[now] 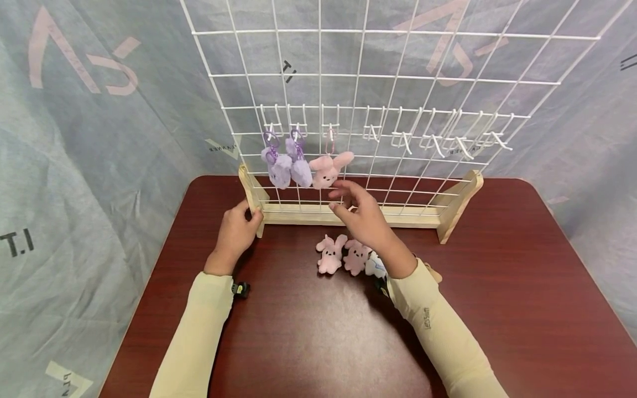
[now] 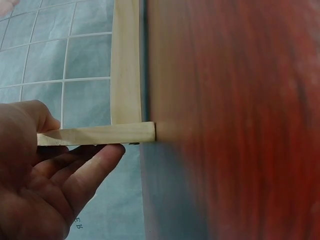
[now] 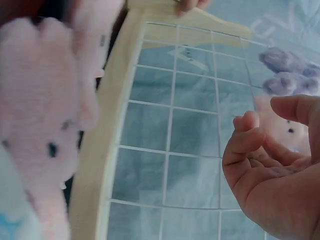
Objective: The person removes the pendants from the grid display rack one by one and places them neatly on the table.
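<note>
From where I stand, grey sheeting (image 1: 164,110) hangs beyond both hands, and a dark red desk (image 1: 303,331) spreads beneath them. Just ahead of the hands stands a white wire grid (image 1: 360,76) on a pale wooden bar (image 1: 308,214). The left hand (image 1: 238,232) grips the wooden end piece (image 2: 97,134) of that stand, thumb on one face and fingers on the other. The right hand (image 1: 363,215) is released, its fingers loosely bent with a gap between thumb and fingers; it hovers before the grid, right by the hanging pink bunny (image 1: 325,172). Whether a fingertip brushes the plush, I can't tell.

That bunny hangs just above and left of the right hand's fingertips. Further left, above the left hand and to its right, hang two purple plush toys (image 1: 280,171) side by side. On the desk, nearer me than the right hand, lie two pink bunnies (image 1: 330,254) and, by its wrist, a partly covered white toy (image 1: 376,265) with blue marks.

Above the hands runs a row of white hooks (image 1: 402,135): the leftmost three carry one toy each, the purple ones by purple rings (image 1: 270,138), the pink by a pink chain (image 1: 330,145).
</note>
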Tool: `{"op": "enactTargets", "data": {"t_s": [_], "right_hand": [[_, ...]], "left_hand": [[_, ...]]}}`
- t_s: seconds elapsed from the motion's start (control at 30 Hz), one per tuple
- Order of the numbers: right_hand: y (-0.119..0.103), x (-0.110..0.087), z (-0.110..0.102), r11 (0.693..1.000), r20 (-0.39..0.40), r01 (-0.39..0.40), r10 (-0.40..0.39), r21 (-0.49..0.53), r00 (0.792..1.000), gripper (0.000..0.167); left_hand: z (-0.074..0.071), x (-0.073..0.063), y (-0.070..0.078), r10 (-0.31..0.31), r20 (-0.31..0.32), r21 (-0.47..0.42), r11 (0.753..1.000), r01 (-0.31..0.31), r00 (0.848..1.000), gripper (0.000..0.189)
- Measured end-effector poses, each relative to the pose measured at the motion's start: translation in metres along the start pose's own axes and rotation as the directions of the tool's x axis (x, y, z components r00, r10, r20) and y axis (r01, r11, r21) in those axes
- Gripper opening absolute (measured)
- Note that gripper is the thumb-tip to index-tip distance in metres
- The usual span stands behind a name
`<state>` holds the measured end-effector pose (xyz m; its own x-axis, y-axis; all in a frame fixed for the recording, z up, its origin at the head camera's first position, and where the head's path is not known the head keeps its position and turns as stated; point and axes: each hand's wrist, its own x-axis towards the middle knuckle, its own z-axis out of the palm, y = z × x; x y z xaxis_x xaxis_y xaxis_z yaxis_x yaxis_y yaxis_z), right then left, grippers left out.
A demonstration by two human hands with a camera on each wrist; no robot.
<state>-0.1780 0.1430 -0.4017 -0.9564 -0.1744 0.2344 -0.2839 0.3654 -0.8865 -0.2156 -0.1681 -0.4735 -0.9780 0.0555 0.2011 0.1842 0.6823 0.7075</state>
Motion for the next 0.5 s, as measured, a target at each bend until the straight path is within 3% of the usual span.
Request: {"op": "enactTargets", "data": {"t_s": [0.2, 0.5], "right_hand": [[-0.008, 0.006, -0.002, 1.000, -0.075, -0.017, 0.019, 0.026, 0.997, 0.050], [-0.015, 0.012, -0.002, 0.991, -0.110, -0.001, 0.017, 0.137, 0.994, 0.032]], "left_hand": [[0.000, 0.000, 0.000, -0.002, 0.008, -0.004, 1.000, 0.002, 1.000, 0.029], [0.000, 0.000, 0.000, -0.005, 0.005, 0.001, 1.000, 0.005, 1.000, 0.031]]}}
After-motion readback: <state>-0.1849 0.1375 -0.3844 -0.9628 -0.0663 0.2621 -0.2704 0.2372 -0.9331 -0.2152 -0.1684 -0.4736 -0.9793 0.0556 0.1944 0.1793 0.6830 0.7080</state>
